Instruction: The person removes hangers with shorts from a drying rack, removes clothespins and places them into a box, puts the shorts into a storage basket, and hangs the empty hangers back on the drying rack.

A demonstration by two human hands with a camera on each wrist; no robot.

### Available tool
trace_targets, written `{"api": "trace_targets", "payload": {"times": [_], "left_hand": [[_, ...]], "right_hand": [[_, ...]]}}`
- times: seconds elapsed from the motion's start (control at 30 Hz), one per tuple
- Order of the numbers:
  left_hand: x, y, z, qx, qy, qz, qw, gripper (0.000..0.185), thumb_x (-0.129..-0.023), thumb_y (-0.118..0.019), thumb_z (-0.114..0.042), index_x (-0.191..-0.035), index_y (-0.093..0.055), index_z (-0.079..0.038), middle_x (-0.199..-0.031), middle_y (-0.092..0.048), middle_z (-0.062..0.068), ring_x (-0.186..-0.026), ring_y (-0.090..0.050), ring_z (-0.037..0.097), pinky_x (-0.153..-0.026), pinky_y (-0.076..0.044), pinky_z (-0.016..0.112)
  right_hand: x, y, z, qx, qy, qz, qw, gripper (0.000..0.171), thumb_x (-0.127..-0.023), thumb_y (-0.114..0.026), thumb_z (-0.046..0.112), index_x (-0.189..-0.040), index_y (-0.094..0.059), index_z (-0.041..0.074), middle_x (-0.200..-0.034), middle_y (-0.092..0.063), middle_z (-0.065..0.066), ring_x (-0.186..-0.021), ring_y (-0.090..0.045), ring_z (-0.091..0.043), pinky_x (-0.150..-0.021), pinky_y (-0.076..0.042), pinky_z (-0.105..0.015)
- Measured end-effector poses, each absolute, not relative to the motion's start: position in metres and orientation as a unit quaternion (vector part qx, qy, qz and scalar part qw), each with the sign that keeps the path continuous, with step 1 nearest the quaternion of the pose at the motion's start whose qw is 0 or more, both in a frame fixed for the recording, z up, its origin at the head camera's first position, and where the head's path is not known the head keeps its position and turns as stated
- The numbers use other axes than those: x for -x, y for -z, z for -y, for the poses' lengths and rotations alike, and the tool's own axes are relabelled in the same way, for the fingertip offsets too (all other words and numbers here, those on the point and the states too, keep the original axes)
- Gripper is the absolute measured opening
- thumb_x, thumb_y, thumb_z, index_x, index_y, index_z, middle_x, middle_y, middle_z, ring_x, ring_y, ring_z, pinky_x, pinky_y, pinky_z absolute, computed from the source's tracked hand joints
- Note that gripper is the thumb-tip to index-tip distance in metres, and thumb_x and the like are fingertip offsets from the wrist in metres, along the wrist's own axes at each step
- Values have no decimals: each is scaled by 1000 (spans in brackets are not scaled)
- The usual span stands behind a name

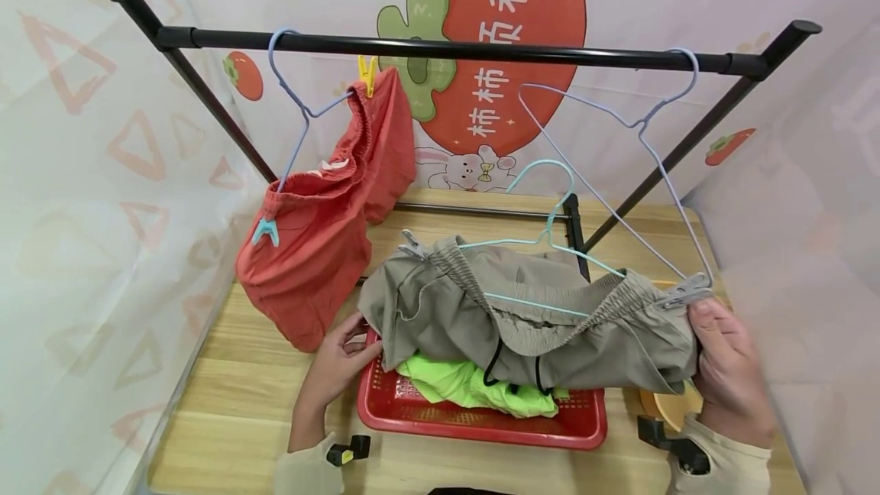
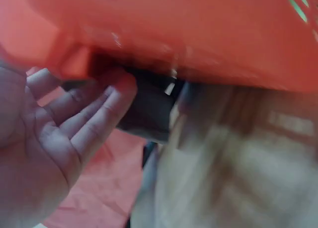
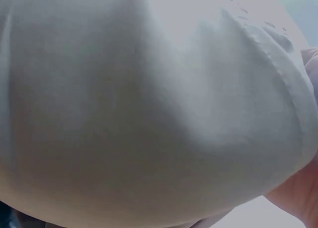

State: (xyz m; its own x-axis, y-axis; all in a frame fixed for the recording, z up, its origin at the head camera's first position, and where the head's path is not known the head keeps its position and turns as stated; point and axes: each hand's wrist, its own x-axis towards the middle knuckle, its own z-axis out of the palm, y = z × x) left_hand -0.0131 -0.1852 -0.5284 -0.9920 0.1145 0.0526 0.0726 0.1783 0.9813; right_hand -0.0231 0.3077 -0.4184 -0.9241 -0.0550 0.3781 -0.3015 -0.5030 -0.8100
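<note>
A pair of grey shorts (image 1: 440, 312) with an elastic waistband and black drawstrings hangs from a turquoise hanger (image 1: 550, 229). Grey clothespins (image 1: 681, 292) clip both ends of the waistband. My right hand (image 1: 732, 365) grips the shorts' right end beside a clothespin; in the right wrist view, pale cloth (image 3: 149, 114) hides most of it. At the lower left corner of the shorts is my left hand (image 1: 340, 361), near the basket rim. Its fingers (image 2: 94, 109) extend under the red basket's edge in the left wrist view, fairly straight; any contact is unclear.
A black rack's top bar (image 1: 426, 48) carries red shorts (image 1: 309, 243) on a blue hanger at left and a bare lilac hanger (image 1: 642, 124) at right. Lime-green cloth (image 1: 474, 388) lies in the red basket (image 1: 481, 434). A yellow-orange object (image 1: 677, 407) is partly hidden at right.
</note>
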Motion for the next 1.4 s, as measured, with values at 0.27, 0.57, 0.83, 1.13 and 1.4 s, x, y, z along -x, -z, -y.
{"api": "trace_targets", "payload": {"times": [0.27,0.57,0.83,1.13,1.4], "left_hand": [[11,506,184,-55,-513,-855,-59,47,-93,-76,-7,-137,-61,5,-131,-64,21,-109,-66,38,-90,-56,53],[20,482,178,-99,-571,-795,-180,26,-94,-68,9,-120,-71,3,-116,-69,16,-99,-67,25,-87,-54,21],[19,466,175,-146,-541,-820,-113,38,-97,-68,3,-134,-67,-5,-133,-65,8,-107,-68,30,-92,-52,21],[15,449,173,-162,-519,-833,-103,25,-94,-70,5,-114,-78,-8,-110,-72,-3,-97,-67,19,-82,-51,16],[18,446,173,-196,-482,-845,-120,24,-92,-69,12,-108,-76,-5,-102,-70,-1,-83,-62,13,-72,-49,17]], "right_hand": [[24,430,-308,-152,-791,589,57,38,-111,-29,-2,-111,-66,-5,-96,-71,-6,-83,-68,-11,-69,-56,-21],[27,443,-310,-163,-796,582,27,39,-110,-27,-6,-110,-66,-7,-94,-70,-9,-77,-69,-13,-63,-56,-23],[28,446,-310,-157,-790,593,21,39,-110,-29,-5,-109,-68,-4,-96,-69,-6,-81,-67,-10,-64,-55,-21],[28,451,-312,-165,-776,608,33,39,-109,-29,-7,-111,-68,-6,-102,-67,-6,-91,-64,-10,-73,-54,-20],[31,448,-310,-115,-702,701,54,32,-108,-38,-7,-95,-67,-6,-88,-64,-3,-78,-59,-9,-65,-49,-21]]}}
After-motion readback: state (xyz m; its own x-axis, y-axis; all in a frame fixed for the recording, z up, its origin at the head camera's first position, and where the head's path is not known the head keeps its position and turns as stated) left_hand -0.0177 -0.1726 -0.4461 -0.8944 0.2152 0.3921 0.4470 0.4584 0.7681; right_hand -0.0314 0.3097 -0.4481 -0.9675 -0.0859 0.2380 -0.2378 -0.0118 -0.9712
